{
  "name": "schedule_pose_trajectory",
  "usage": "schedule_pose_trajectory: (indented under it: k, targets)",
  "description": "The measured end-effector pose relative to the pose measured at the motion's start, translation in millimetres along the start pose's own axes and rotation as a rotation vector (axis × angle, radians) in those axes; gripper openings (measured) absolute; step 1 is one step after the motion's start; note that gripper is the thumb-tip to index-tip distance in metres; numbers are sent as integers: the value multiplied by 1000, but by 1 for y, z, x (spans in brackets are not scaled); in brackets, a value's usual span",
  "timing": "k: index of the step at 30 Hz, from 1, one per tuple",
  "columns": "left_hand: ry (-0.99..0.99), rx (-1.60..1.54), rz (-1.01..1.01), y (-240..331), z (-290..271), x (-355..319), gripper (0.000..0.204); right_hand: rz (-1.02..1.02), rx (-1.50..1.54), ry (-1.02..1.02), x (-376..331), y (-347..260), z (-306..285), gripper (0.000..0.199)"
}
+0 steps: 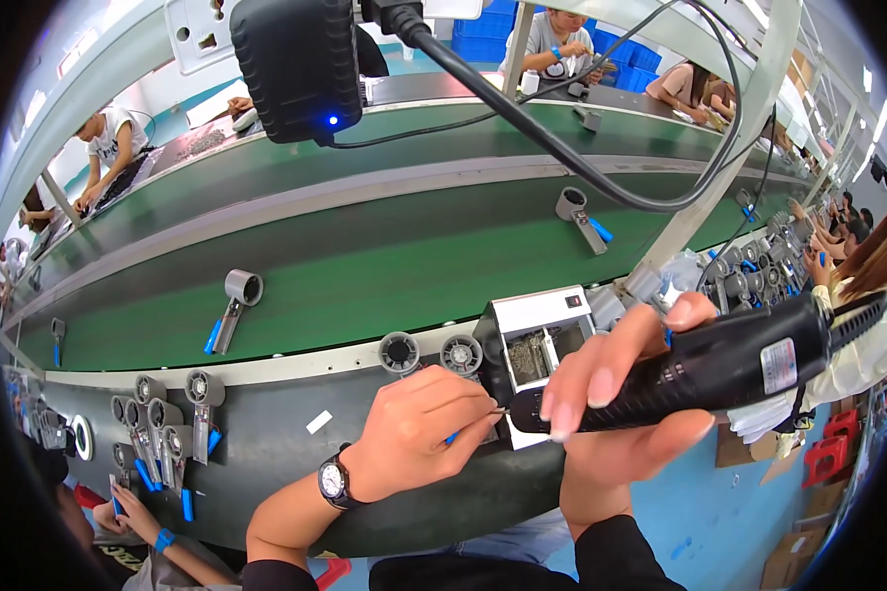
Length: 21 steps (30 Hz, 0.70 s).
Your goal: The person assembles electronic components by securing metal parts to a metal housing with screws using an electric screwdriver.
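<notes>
A black electric screwdriver (pixel 719 364) lies across my right hand (pixel 611 458), whose fingers wrap round its body. Its bit points left toward my left hand (pixel 414 428), which wears a dark-strapped watch (pixel 333 480). The left fingers are pinched together at the bit's tip. A bit of blue shows beneath them, but what they grip is hidden. Just beyond the left hand are two grey handheld-fan heads, one with a dark centre (pixel 399 352) and one with visible blades (pixel 460 353). A white-and-black screw feeder (pixel 537 310) holding small screws stands behind the screwdriver's nose.
Grey fans with blue parts (pixel 158 419) cluster left on the dark bench (pixel 296 468). Others ride the green conveyor (pixel 365 266); many more pile up right (pixel 759 271). A black adapter (pixel 296 69) and cable hang overhead. A co-worker's hand (pixel 138 512) works at lower left.
</notes>
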<state>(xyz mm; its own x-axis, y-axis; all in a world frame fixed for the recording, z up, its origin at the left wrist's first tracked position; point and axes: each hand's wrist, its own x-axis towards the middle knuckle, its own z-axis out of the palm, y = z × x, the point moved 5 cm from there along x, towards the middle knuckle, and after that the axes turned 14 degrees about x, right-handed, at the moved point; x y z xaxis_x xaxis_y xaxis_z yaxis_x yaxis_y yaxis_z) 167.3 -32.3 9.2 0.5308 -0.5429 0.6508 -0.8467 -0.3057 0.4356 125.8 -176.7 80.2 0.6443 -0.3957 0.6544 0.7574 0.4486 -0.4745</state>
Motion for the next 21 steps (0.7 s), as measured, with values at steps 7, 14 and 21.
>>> schedule_pose_trajectory:
  k: [7,14,21]
  targets:
    - [-316,-480,-58,3,13,4,7,312,368,-441,12,6,-15,59]
    - [-550,-726,-17,18,23,-7,10,558,872,-691,12,3,-1,41]
    - [-445,-685,-136,-1,13,3,17,315,739,-673,22,-35,-14,36]
